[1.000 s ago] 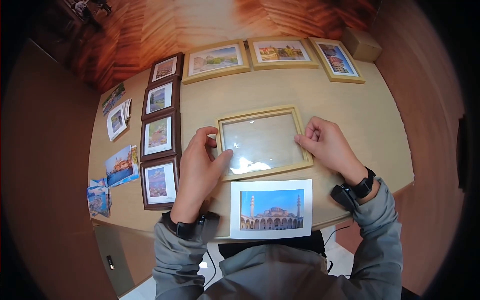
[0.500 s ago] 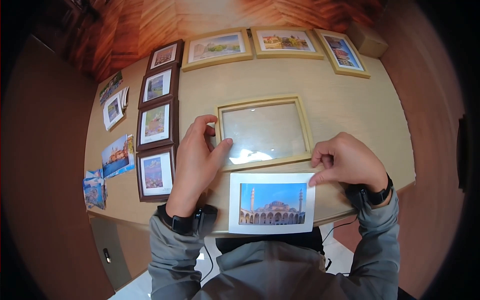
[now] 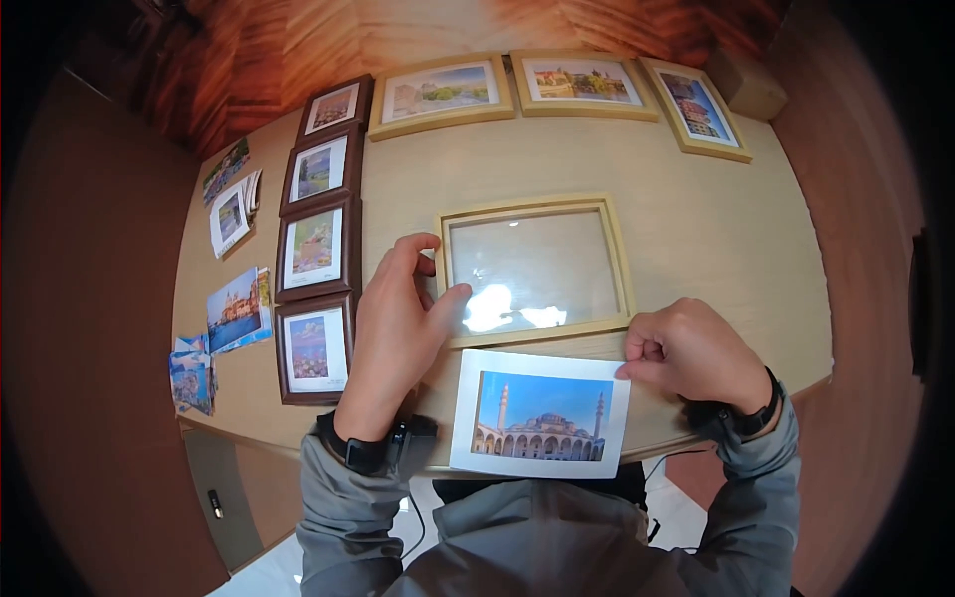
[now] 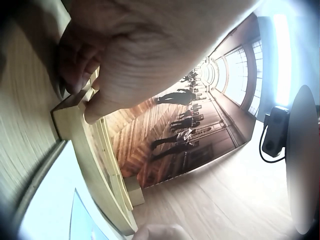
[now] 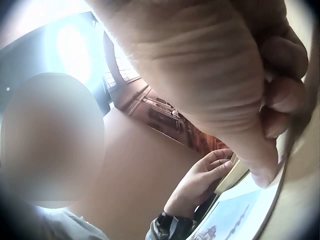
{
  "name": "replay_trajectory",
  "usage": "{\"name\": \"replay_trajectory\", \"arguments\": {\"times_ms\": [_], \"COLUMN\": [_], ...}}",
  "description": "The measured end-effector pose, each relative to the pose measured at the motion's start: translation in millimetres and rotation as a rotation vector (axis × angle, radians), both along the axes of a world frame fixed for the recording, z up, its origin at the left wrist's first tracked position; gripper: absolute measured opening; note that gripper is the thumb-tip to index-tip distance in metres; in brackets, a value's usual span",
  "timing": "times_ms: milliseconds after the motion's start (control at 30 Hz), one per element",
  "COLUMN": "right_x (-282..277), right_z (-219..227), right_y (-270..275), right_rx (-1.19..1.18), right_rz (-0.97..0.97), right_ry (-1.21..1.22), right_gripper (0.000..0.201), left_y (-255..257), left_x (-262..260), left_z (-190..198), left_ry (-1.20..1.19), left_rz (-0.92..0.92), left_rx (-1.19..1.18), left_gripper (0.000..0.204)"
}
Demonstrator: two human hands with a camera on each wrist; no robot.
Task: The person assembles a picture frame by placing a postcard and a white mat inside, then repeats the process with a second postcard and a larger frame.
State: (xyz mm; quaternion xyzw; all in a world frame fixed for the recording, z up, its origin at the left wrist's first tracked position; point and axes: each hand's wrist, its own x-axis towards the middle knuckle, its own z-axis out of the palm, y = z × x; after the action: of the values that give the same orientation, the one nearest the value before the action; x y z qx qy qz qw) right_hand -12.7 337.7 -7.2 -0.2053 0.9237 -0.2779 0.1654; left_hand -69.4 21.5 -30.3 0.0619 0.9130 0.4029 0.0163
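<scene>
In the head view, an empty light-wood picture frame (image 3: 619,261) with a clear pane lies mid-table. My left hand (image 3: 398,323) grips its left side, thumb over the inner edge and fingers outside. Below the frame, a white-bordered photo print (image 3: 542,416) of a domed building with two minarets lies slightly turned at the table's front edge. With thumb and curled fingers, my right hand (image 3: 691,348) pinches the print's upper right corner. The right wrist view shows the thumb (image 5: 265,175) on the print's white border; the left wrist view shows the frame corner (image 4: 70,117) under the left hand.
Dark brown frames (image 3: 316,348) with pictures stand in a column on the left. Three light-wood frames with pictures, one a river scene (image 3: 443,95), line the back. Loose photo prints (image 3: 237,308) lie at the far left. A small box (image 3: 748,85) sits at the back right corner.
My right hand has left the frame's right side, come down towards me and taken the print's upper right corner. The print has turned slightly clockwise. My left hand stays on the frame.
</scene>
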Motion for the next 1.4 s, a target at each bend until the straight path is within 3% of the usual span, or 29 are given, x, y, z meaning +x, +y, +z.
{"name": "replay_trajectory", "arguments": {"times_ms": [133, 367, 467, 533, 567, 633, 767, 833, 900, 967, 1000, 1100, 1200, 1233, 1367, 1400], "right_x": [1, 1, -3, -4, -3, 1, 2, 1, -3, -7, -8, -7, -7, -8, -13, -14], "right_z": [14, 2, 9, 14, 18, 23, 7, 7, 3, -4, -7, -13, -14, -15, -21, -23], "right_y": [-7, -4, 2, 10, 11, 13, 12, 6, 0, -4, -6, -9, -11, -11, -11, -10], "right_rx": [0.014, -0.084, -0.131, -0.432, -0.430, -0.767, -1.173, -1.069, -0.967, -0.737, -0.646, -0.586, -0.595, -0.594, -0.515, -0.495], "right_rz": [-0.021, 0.042, 0.017, -0.018, -0.017, -0.324, -0.525, -0.563, -0.605, -0.417, -0.370, -0.366, -0.406, -0.405, -0.341, -0.301], "right_ry": [-0.106, -0.059, -0.254, -0.453, -0.450, -0.402, -0.097, -0.055, -0.024, 0.032, 0.101, 0.032, -0.082, -0.081, 0.028, 0.090], "right_gripper": [0.028, 0.024, 0.022, 0.012, 0.012, 0.012, 0.012, 0.013, 0.016, 0.023, 0.026, 0.024, 0.024, 0.024, 0.022, 0.021], "left_y": [-1, -1, -2, -2, -4, -6, -12, -9, -8, -10, -7, -6, -6, -7, -7, -4], "left_x": [2, 1, 1, 1, 0, -3, -6, -8, -8, -6, -5, -5, -4, -3, -1, 1], "left_z": [0, -2, -2, -5, -10, -13, -13, -11, -18, -15, -10, -9, -9, -9, -9, -4], "left_ry": [-0.009, -0.003, -0.012, 0.000, 0.003, 0.005, 0.007, 0.072, 0.094, 0.053, -0.029, -0.159, -0.152, -0.105, 0.115, 0.067], "left_rz": [-0.001, -0.003, -0.006, 0.012, 0.013, 0.069, 0.126, 0.117, 0.127, 0.110, 0.134, 0.134, 0.137, 0.103, -0.010, -0.006], "left_rx": [0.032, 0.036, 0.037, 0.060, 0.062, 0.241, 0.348, 0.264, 0.412, 0.391, 0.495, 0.641, 0.611, 0.489, 0.196, 0.177], "left_gripper": [0.051, 0.051, 0.051, 0.044, 0.044, 0.033, 0.022, 0.021, 0.020, 0.023, 0.024, 0.028, 0.025, 0.024, 0.029, 0.038]}}
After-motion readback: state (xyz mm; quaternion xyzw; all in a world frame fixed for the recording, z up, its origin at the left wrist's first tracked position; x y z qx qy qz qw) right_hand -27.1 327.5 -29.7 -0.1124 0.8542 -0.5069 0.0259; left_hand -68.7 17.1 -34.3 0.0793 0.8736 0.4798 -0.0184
